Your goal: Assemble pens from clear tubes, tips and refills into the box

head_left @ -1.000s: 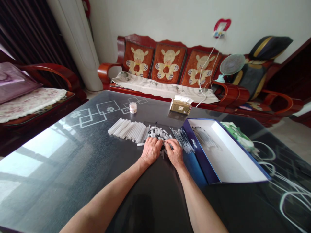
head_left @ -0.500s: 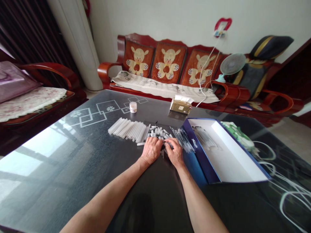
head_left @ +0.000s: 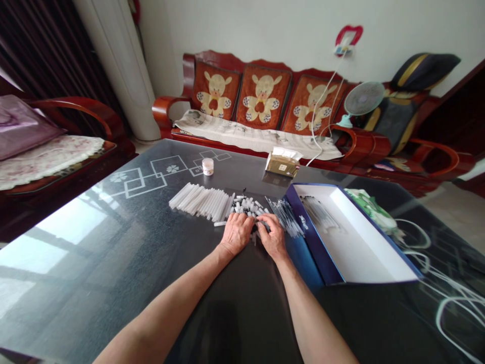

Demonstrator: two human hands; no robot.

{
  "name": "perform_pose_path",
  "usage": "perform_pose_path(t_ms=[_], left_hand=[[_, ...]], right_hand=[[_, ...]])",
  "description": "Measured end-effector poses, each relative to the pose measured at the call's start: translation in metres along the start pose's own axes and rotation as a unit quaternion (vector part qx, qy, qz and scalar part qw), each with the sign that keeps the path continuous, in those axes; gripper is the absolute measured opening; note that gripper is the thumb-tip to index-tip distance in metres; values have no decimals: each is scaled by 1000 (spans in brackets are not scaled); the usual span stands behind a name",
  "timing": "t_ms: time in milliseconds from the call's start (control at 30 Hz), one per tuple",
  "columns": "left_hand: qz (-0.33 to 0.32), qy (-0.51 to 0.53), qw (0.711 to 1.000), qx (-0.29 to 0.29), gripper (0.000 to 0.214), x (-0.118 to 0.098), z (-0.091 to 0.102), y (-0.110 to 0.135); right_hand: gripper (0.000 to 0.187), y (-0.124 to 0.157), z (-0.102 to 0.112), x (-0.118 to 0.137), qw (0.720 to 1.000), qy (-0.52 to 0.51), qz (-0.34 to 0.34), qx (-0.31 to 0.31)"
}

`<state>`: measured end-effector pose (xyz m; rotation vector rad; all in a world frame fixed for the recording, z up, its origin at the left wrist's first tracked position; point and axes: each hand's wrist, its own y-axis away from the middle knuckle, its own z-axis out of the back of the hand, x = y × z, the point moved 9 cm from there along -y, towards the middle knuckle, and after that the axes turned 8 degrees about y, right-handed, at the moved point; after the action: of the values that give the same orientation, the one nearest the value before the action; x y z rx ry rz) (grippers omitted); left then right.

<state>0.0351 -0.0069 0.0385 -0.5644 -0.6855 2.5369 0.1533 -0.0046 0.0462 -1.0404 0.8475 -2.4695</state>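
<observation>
My left hand (head_left: 238, 232) and my right hand (head_left: 271, 235) meet over the dark table, fingertips close together and curled. Whatever they pinch between them is too small and covered to make out. Just beyond my fingers lies a heap of short white and black pen parts (head_left: 248, 205), partly hidden by my hands. To the left is a row of translucent white pen barrels (head_left: 202, 199). Thin dark-tipped pen refills (head_left: 287, 218) are bunched to the right of my right hand.
A blue open box (head_left: 364, 247) with a white inside stands at right, several slim pens (head_left: 320, 212) lying in it. Farther back are a small white jar (head_left: 207, 167) and a tissue pack (head_left: 282, 165). A green-and-white packet (head_left: 371, 207) and white cables (head_left: 450, 288) lie beyond the box.
</observation>
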Motion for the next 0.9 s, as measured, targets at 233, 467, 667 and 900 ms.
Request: perform_pose_path(t_ms=[233, 467, 667, 900], left_hand=[[0, 1, 1000, 2, 26, 0, -1, 0], [1, 3, 1000, 0, 26, 1, -1, 1], [-1, -3, 1000, 5, 26, 0, -2, 0], [1, 3, 1000, 3, 26, 1, -1, 0]], right_hand=[[15, -1, 1, -2, 1000, 12, -26, -1], [19, -1, 0, 0, 1000, 3, -6, 8], [16, -2, 2, -3, 1000, 12, -27, -4], [16, -1, 0, 0, 1000, 4, -5, 6]])
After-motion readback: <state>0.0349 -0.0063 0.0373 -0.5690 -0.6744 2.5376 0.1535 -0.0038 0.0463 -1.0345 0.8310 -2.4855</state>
